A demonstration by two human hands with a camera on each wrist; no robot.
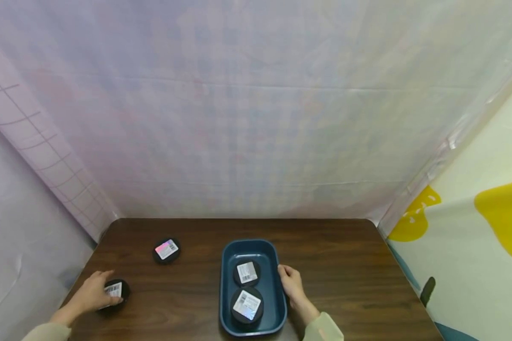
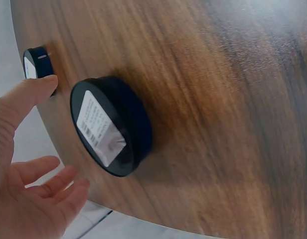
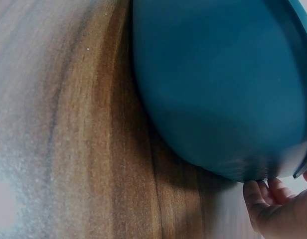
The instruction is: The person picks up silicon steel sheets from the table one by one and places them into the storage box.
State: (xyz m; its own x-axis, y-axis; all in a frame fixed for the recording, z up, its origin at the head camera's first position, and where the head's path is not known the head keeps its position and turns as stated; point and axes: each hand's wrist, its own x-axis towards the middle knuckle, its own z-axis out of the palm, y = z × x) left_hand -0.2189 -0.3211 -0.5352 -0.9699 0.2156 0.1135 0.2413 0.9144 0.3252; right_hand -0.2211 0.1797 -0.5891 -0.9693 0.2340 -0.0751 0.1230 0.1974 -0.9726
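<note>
At the table's left side my left hand reaches over a round black container with a white barcode label. In the left wrist view its thumb and fingers are spread beside this container, with a gap showing between. Another such container lies farther back. My right hand grips the right rim of a blue rectangular tray, fingers against the outer wall in the right wrist view. Inside the tray lie two black containers, a rear one and a front one, labels up.
The brown wooden table has rounded back corners. A pale patterned curtain hangs behind it. Sheets hang on both sides, the right one with yellow shapes.
</note>
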